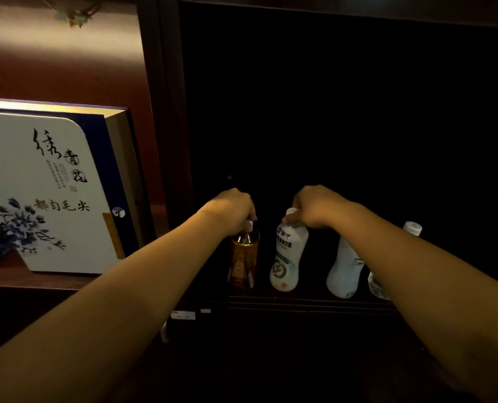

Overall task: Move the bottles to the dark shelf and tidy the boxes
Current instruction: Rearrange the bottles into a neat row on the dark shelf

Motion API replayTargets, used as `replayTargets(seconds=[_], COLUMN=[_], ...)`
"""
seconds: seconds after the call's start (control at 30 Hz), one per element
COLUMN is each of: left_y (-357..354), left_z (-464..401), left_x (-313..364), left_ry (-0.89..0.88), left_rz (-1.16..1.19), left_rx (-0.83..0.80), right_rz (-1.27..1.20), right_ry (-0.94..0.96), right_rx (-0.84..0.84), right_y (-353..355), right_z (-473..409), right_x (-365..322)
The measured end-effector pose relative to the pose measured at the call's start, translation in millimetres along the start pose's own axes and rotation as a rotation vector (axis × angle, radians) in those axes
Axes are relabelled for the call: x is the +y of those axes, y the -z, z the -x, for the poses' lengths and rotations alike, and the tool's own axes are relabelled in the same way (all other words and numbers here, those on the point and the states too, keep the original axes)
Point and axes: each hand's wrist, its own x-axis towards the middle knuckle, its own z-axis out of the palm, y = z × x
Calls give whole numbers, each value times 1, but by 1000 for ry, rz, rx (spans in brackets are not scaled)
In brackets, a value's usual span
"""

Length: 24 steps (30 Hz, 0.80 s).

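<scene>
Both my arms reach into the dark shelf (314, 299). My left hand (233, 209) grips the cap of an amber tea bottle (243, 260) that stands upright on the shelf. My right hand (317, 206) holds the white cap of a white milk-drink bottle (288, 257), upright beside it. To the right stands a pale bottle (345, 269), partly behind my right forearm. A white-capped clear bottle (412, 228) further right is mostly hidden by that arm.
In the lit compartment on the left a large white and blue gift box (47, 193) with a flower print stands upright on a brown shelf (15, 279). A dark vertical post (169, 141) separates the two compartments.
</scene>
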Motion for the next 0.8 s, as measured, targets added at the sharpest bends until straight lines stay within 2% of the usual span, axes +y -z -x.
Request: replayTargets(seconds=[0.13, 0.37, 0.8], left_y=[2, 5, 0], left_z=[1, 3, 4], left_x=[1, 4, 9], left_ry=[5, 28, 81], left_rz=[0, 13, 8], left_rx=[-10, -32, 16], right_rz=[-39, -127, -108], right_ry=[64, 98, 135], right_rx=[-57, -63, -38], right_y=[4, 0, -3], right_z=[1, -5, -12], right_x=[2, 11, 14])
